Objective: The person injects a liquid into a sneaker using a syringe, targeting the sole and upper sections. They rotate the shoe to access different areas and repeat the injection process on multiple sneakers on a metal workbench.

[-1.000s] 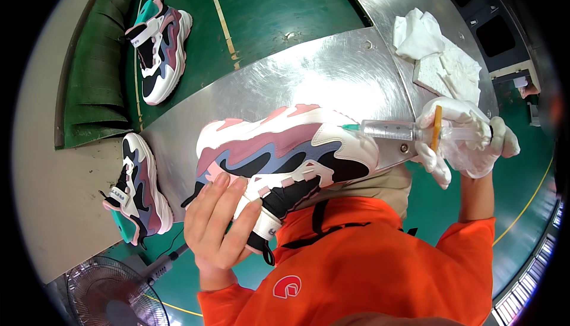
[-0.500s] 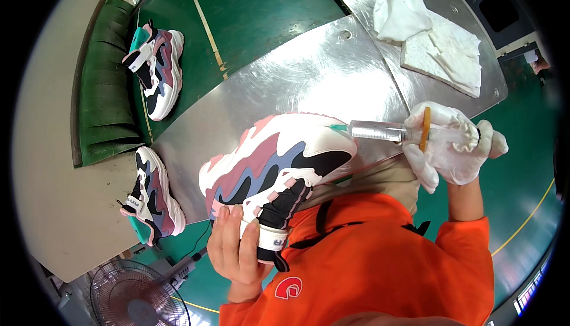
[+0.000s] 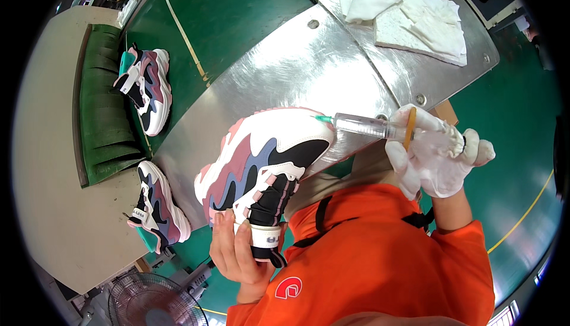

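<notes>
My bare left hand [image 3: 240, 253] grips a sneaker [image 3: 252, 160] by its heel and collar. The shoe is white, mauve, blue and black with a pink and white sole, and lies tilted on its side above the metal table. In my white-gloved right hand [image 3: 436, 157] is a clear syringe [image 3: 365, 125] with a yellowish flange and a green tip. The tip points left and meets the sole edge at the toe; whether it touches or sits in the seam, I cannot tell. Clear contents show in the barrel.
Two similar sneakers, one farther off [image 3: 153, 91] and one nearer [image 3: 155, 207], rest at the left by a beige conveyor [image 3: 50, 148] with a green flap curtain [image 3: 104, 106]. White cloths [image 3: 421, 20] lie on the metal table [image 3: 279, 59]. A fan [image 3: 155, 302] stands at lower left.
The whole view has shifted a little. In the picture, the sneaker, syringe and both hands sit slightly farther left, with the green tip still at the toe's sole edge. Both grips are unchanged.
</notes>
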Available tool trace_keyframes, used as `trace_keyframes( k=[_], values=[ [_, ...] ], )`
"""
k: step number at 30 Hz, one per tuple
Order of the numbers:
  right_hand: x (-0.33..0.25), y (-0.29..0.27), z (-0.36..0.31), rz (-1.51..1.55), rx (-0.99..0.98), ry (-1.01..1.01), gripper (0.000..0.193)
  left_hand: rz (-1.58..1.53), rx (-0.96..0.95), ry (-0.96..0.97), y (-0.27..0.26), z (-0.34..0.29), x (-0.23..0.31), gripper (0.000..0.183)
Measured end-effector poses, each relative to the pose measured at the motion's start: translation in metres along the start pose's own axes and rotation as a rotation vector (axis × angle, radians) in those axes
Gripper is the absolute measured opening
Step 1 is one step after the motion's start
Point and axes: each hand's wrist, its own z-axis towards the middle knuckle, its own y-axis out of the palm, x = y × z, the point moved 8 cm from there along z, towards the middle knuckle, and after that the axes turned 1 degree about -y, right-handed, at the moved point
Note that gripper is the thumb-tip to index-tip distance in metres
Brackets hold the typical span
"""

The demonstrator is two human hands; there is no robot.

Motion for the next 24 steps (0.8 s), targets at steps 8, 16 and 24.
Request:
trace_keyframes(
  k=[8,16,24],
  values=[
    [0.011,0.005,-0.011,0.038,0.031,-0.024,0.107,-0.008,0.021,0.001,0.0,0.0,0.003,0.046],
    [0.012,0.012,-0.021,0.081,0.064,-0.048,0.116,-0.017,0.043,0.02,0.0,-0.001,0.004,0.044],
    [0.014,0.018,-0.028,0.112,0.098,-0.051,0.125,-0.048,0.015,0.033,0.002,-0.003,0.0,0.033]
  ],
)
